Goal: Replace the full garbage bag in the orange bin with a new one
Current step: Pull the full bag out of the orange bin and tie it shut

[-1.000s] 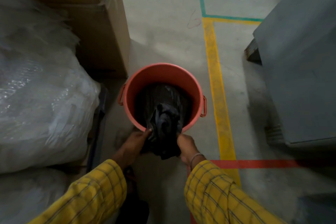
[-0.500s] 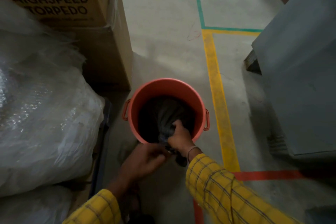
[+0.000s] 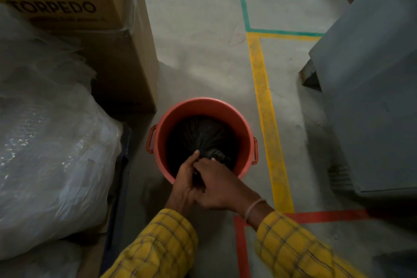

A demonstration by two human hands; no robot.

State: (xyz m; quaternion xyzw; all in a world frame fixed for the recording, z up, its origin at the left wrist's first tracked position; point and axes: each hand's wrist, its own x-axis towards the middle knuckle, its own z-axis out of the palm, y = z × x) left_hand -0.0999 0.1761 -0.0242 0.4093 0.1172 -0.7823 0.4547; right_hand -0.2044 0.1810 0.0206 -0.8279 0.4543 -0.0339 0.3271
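The orange bin (image 3: 244,128) stands on the concrete floor at the middle of the view, with a side handle on each flank. Inside it sits a full black garbage bag (image 3: 198,133), its plastic gathered into pleats that run to a bunched neck at the near rim. My left hand (image 3: 185,184) and my right hand (image 3: 217,187) are pressed together over that near rim, both gripping the twisted neck of the bag. The part of the neck between my palms is hidden.
A large cardboard box (image 3: 108,36) stands just left of and behind the bin. Big clear plastic-wrapped bundles (image 3: 49,142) fill the left side. A grey cabinet (image 3: 372,97) rises on the right. Yellow, green and red tape lines (image 3: 264,101) mark the floor.
My hands held the loose bag top apart at the rim; they have come together and the neck is now gathered tight between them. The view shifted back a little.
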